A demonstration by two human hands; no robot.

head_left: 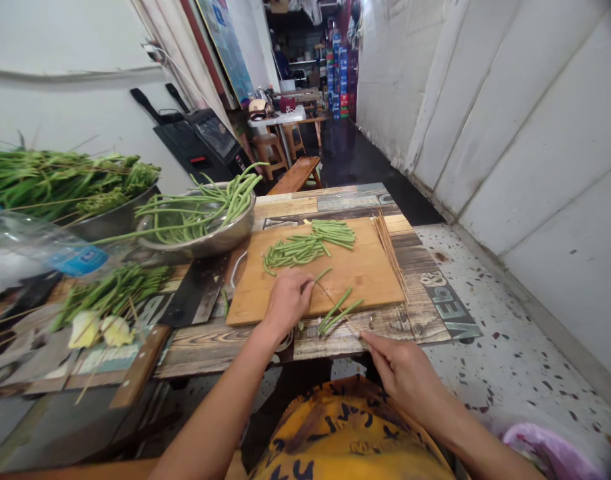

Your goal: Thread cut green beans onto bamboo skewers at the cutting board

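Note:
My right hand (402,363) pinches the lower end of a thin bamboo skewer (354,326) at the table's front edge. Two cut green bean pieces (341,313) sit across that skewer. At its far end, my left hand (289,297) pinches another bean piece (324,274) above the board; whether the tip pierces it I cannot tell. The wooden cutting board (365,273) carries piles of short cut beans (298,252). Along its right edge lies a bundle of bare skewers (386,247).
A metal bowl (205,248) of long beans stands left of the board, beside a basin (110,215) heaped with skewered greens. A cleaver (140,367), a plastic bottle (80,260), skewered beans (122,287) and yellow pieces (84,329) lie nearer left. A bench (295,175) stands beyond.

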